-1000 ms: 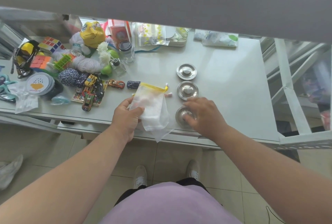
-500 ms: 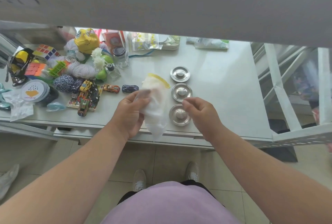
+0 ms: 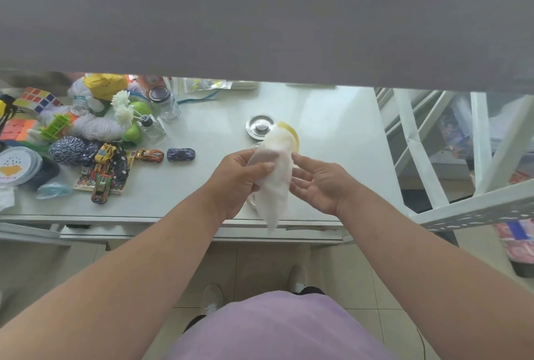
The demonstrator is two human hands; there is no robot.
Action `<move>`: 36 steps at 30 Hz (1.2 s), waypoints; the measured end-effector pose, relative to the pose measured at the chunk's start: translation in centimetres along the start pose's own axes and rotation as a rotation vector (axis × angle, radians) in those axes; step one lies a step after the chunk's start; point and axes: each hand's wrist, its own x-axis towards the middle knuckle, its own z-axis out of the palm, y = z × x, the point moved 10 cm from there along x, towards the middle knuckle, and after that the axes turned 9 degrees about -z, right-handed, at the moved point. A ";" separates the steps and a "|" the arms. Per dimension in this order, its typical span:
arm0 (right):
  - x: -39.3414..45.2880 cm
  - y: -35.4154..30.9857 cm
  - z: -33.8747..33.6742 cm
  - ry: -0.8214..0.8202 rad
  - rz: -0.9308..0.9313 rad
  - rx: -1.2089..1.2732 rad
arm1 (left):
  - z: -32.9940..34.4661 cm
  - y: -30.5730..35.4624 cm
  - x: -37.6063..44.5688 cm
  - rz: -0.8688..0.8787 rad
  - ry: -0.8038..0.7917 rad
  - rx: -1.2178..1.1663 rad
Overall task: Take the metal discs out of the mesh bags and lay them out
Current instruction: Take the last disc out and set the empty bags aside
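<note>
A white mesh bag (image 3: 274,177) with a yellow top edge hangs upright above the table's front edge, pinched in my left hand (image 3: 241,179). Right beside the bag, my right hand (image 3: 319,183) has its fingers spread and its fingertips near or touching the fabric. One metal disc (image 3: 260,127) with a small centre knob lies on the white table (image 3: 332,134) just beyond the bag. The bag and my hands cover the two other discs; only a sliver of rim shows at the bag's lower left. What the bag contains cannot be seen.
Toy cars (image 3: 180,154), puzzle cubes (image 3: 36,98), yarn balls (image 3: 68,150), a glass jar (image 3: 166,102) and a round tin (image 3: 18,164) crowd the table's left half. A white metal rack (image 3: 474,209) stands to the right. A grey shelf overhangs the back.
My right hand left the nearest disc and rose to the bag, opening beside it. My left hand lifted the bag off the table and over the disc row, hiding two discs.
</note>
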 end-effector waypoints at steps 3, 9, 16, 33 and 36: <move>1.0 -0.4 -0.5 0.033 -0.030 -0.029 | 0.9 -0.1 -0.1 -0.001 0.009 0.023; 4.2 -8.4 -2.8 0.189 -0.406 -0.423 | -1.6 -0.3 -0.3 -0.036 0.136 -0.209; 7.0 -11.2 -7.8 0.405 -0.263 -0.958 | -3.2 -0.7 -0.6 -0.020 0.243 -0.144; -1.5 -3.4 -6.2 0.338 -0.385 -0.412 | 2.7 -1.5 0.6 -0.094 0.005 -0.012; -1.7 -3.9 -7.5 0.397 -0.411 -0.475 | 3.5 -2.0 1.0 -0.073 -0.010 -0.023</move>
